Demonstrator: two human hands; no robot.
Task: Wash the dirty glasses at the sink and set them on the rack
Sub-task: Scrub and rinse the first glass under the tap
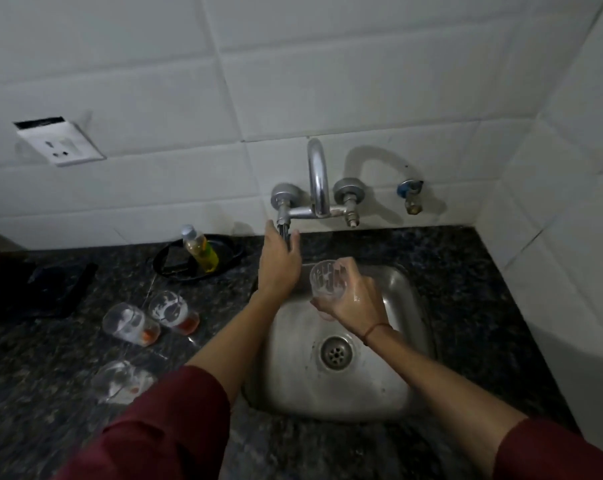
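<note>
**A:** What does the head view show of the hands?

**B:** The left hand [279, 261] reaches far, up to the left handle [283, 231] of the tap on the wall. The forefinger and the thumb lie on the two sides of the handle and pinch it. The right hand [352, 299] is curled round a glass [326, 280] and grips it from the right side.

**A:** And where is this glass?

**B:** It is in the air above the far part of the sink [400, 292], below the spout [319, 178]. It is tilted, with the mouth toward the far left. White foam sticks to its inner wall, and the right hand looks wet.

**A:** Are there more glasses?

**B:** Yes, three glasses [130, 323] are on the counter [466, 271], left of the sink. They look tilted in this wide view, and I cannot tell if they stand or lie. Two are side by side and have orange rests at the bottom. The third is nearer, beside the left sleeve.

**A:** What else is there?

**B:** A bottle [199, 249] with yellow liquid lies in a black tray [231, 252], far on the counter and left of the tap. The drain [336, 351] is in the middle of the sink floor. A white socket [59, 143] is on the tiled wall, far left. A dark thing lies at the left edge; I cannot tell what it is.
</note>
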